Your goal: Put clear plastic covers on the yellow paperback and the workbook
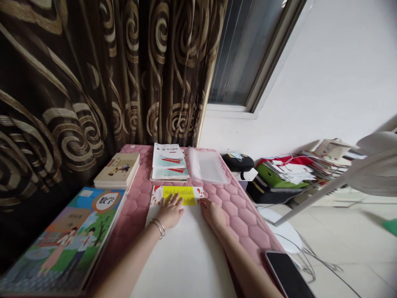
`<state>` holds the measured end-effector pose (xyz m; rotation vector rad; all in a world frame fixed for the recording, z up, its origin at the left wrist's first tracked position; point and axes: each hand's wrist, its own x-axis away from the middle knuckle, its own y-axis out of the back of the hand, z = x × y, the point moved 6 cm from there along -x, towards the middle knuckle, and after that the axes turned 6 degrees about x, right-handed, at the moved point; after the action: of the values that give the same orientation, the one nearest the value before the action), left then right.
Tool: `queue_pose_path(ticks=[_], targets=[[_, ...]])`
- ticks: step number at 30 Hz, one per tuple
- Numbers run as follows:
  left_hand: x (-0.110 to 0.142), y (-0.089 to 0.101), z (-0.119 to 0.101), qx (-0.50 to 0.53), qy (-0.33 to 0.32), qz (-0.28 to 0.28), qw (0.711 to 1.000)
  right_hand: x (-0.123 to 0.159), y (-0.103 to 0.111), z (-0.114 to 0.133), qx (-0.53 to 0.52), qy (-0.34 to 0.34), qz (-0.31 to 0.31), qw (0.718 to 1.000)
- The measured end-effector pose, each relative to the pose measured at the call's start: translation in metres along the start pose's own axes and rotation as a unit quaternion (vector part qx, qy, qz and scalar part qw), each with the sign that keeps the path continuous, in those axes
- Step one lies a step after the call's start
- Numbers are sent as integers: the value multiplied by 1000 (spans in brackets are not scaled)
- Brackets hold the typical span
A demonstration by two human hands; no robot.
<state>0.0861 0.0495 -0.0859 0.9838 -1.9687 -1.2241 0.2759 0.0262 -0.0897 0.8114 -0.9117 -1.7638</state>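
In front of me lies a long white sheet (184,256), with a printed paper (158,192) at its far end bearing a yellow panel and red-and-white edges. Whether the two are one piece I cannot tell. My left hand (170,212), with two thin bangles at the wrist, rests flat on the yellow panel, fingers spread. At the right edge of the printed paper, my right hand (212,213) is closed, its curled fingertips on the corner. Just beyond are white booklets (169,159) with red-and-teal covers and a stack of clear plastic covers (208,165).
A pink quilted surface (138,213) lies under everything. To the left are a large illustrated textbook (66,244) and a stack of beige books (117,169). A phone (288,275) lies near the right edge. Beyond stand a white lamp (313,198), cables, a black case (237,162) and piled papers (288,170).
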Motion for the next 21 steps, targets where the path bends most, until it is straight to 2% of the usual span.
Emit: queue_pose_path(ticks=[3, 5, 7, 8, 11, 13, 16, 21], targets=[[-5, -6, 2, 4, 22, 21, 1000, 2, 5, 7, 93, -3, 35, 995], [-4, -6, 3, 4, 22, 21, 1000, 2, 12, 20, 128, 13, 10, 992], [-2, -5, 2, 1, 18, 19, 1000, 0, 10, 44, 154, 67, 2, 986], [-2, -4, 2, -1, 15, 17, 1000, -2, 4, 59, 154, 105, 14, 982], [0, -3, -1, -10, 3, 16, 1000, -6, -24, 102, 96, 208, 105, 968], [-1, -4, -2, -16, -2, 18, 1000, -10, -44, 116, 85, 234, 168, 954], [-2, -4, -1, -22, 13, 14, 1000, -18, -59, 108, 106, 218, 211, 947], [-2, -3, 5, -24, 66, -3, 997, -33, -51, 62, 170, 160, 173, 957]])
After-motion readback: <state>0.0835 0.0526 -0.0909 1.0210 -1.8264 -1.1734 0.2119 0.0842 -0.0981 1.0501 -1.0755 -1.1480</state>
